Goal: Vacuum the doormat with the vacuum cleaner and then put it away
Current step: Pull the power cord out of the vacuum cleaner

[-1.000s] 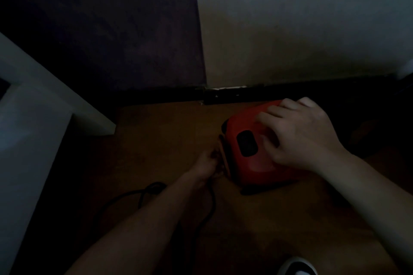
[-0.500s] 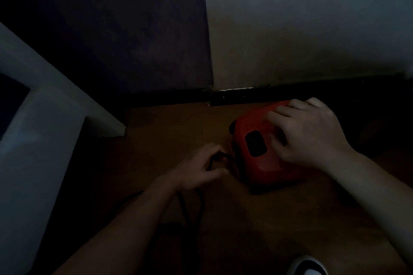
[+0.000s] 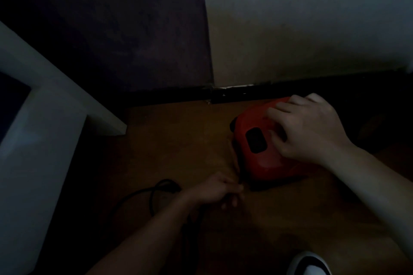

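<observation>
**Lower now, left hand [image 3: 214, 190] nears vacuum [image 3: 259, 163] corner**

Thin black cord [image 3: 154, 192] loops on smooth wooden floor [image 3: 178, 140]; left hand pinches it. Rounded red plastic vacuum sits by the wall [image 3: 290, 29], right hand [image 3: 308, 131] curled over its top, gripping.

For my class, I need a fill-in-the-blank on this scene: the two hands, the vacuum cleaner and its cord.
1. The right hand grips the vacuum cleaner, whose body is ___.
2. The left hand pinches the cord, which is coloured ___.
3. The shoe at the bottom edge of the view is mostly ___.
Missing words: red; black; white.
</observation>
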`<state>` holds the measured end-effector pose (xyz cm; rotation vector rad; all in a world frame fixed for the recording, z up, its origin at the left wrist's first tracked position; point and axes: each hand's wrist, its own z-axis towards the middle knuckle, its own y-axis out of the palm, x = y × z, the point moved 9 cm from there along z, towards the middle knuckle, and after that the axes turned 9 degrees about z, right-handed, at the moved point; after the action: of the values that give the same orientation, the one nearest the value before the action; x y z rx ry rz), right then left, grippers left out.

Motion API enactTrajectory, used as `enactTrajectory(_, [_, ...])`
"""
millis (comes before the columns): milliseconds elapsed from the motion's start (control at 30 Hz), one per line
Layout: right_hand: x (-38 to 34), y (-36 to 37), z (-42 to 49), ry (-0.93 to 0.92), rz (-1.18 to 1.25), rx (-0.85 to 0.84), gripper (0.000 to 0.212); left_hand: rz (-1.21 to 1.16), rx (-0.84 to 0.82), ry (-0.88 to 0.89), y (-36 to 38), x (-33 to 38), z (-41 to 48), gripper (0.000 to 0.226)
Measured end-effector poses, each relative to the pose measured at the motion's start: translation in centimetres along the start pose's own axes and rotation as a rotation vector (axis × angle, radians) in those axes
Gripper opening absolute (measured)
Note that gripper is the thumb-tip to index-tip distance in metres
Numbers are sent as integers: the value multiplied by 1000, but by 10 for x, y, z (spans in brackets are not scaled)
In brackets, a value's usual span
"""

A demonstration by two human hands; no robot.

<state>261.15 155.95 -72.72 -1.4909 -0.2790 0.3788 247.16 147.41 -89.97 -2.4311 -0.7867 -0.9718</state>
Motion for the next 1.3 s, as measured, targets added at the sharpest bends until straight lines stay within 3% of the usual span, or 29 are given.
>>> enactTrajectory(300, [2,3,0,-8,-17,-28,52,-117,-15,-25,-4,-13,4,28])
enactTrajectory(567, [-3,0,-2,-5,-2,-32,51,223,-32,19,-8,-15,-6,34])
enactTrajectory(667, [-3,-2,-1,18,-5,-42,52,151,11,13,-2,-23,-5,29])
enactTrajectory(767, [-4,-1,-1,23,-20,-74,52,142,22,56,-11,-21,-11,10])
enactTrajectory(867, [-16,0,1,-3,2,-78,43,241,147,120,-34,-27,-14,32])
enactTrajectory(967, [-53,6,10,-117,118,-58,37,161,289,123,-53,-42,-20,59])
enactTrajectory(1067, [-99,21,21,-268,215,-94,35,76,492,159,-78,-43,-36,45])
enactTrajectory(1167, [-137,42,32,-401,236,-194,40,137,754,178,-115,-49,-66,38])
enactTrajectory(1300, [-178,73,47,-542,237,-325,43,226,976,32,-148,-90,-108,25])
